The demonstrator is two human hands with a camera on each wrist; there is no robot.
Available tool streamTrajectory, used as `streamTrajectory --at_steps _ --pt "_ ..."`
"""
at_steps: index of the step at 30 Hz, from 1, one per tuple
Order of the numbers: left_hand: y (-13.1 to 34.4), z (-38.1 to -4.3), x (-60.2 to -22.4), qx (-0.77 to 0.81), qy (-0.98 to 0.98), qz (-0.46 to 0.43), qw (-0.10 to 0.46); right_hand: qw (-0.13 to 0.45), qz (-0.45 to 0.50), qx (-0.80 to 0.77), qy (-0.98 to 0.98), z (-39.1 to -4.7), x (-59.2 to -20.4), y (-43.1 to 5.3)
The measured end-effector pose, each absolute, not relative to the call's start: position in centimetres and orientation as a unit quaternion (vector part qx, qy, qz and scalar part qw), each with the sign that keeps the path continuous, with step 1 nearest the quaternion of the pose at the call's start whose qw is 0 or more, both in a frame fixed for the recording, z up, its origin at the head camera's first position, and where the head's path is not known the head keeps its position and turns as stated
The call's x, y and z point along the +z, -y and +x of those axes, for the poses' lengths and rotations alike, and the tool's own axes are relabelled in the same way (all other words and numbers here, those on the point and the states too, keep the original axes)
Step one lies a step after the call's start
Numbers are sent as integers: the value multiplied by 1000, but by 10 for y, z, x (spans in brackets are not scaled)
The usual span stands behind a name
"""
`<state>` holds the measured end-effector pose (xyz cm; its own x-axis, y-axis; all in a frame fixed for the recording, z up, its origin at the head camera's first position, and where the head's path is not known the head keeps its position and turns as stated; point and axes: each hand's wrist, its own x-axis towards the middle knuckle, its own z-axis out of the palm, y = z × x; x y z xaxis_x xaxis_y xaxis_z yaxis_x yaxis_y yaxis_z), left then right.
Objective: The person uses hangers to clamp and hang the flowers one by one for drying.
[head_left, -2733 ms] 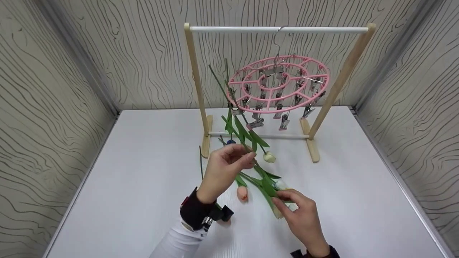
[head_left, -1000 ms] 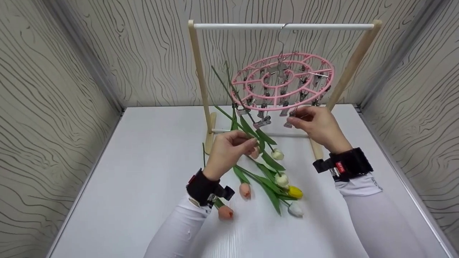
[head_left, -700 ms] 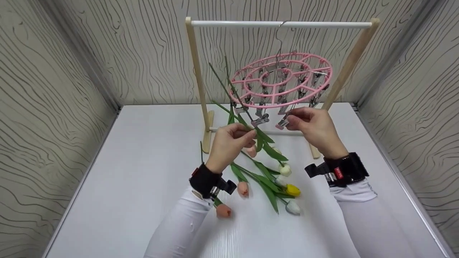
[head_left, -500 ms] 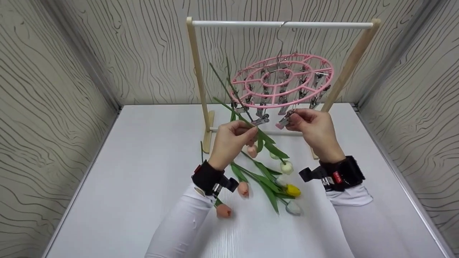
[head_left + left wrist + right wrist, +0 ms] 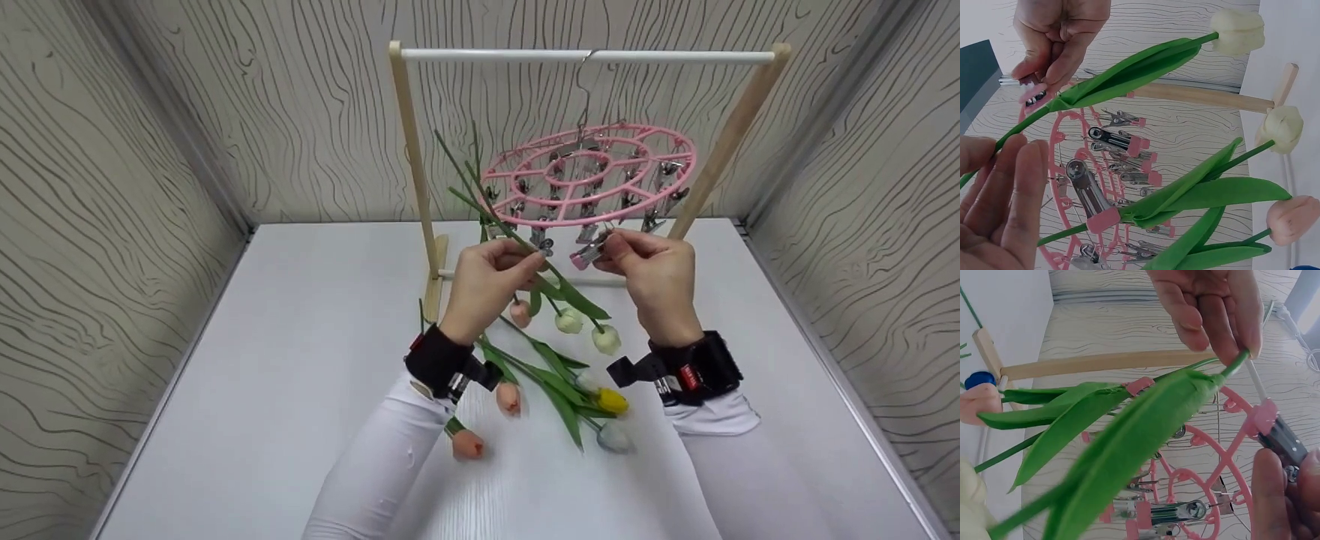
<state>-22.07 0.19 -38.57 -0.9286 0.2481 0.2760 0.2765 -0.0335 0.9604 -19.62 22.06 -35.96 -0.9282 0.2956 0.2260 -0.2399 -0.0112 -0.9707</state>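
Note:
My left hand [image 5: 491,289] pinches the stem of a white tulip [image 5: 606,340], its bloom hanging down to the right and its stem rising to the upper left. With thumb and fingers, my right hand [image 5: 660,281] grips a metal clip [image 5: 587,253] on the near rim of the pink round hanger [image 5: 562,223]. The clip's pink tip points left. In the left wrist view, the held stem passes close by the clip tip [image 5: 1033,97]; I cannot tell whether they touch. Another clip [image 5: 1103,219] bites the stem of a second white tulip [image 5: 1283,129].
The hanger hooks over the white bar [image 5: 495,55] of a wooden-legged rack. A peach tulip [image 5: 520,313] hangs bloom-down at its left. On the white table lie peach tulips [image 5: 508,399], a yellow tulip [image 5: 611,401] and a pale tulip [image 5: 615,436]. Several clips hang beneath the hanger.
My right hand has left the flowers low on the table, risen to the hanger, taken hold of a clip and tilted it left. My left hand has raised its tulip up and rightward toward it.

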Motion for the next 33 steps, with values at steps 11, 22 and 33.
streamTrajectory --at_steps 11,22,33 --pt "-5 -222 -376 -702 686 -190 12 208 -17 712 670 -195 -363 -210" --pt "-7 -223 -370 -700 687 -193 16 196 -23 719 666 -195 -364 -206" --pt "-7 -225 -372 -701 681 -207 25 145 -9 699 700 -196 -367 -210"
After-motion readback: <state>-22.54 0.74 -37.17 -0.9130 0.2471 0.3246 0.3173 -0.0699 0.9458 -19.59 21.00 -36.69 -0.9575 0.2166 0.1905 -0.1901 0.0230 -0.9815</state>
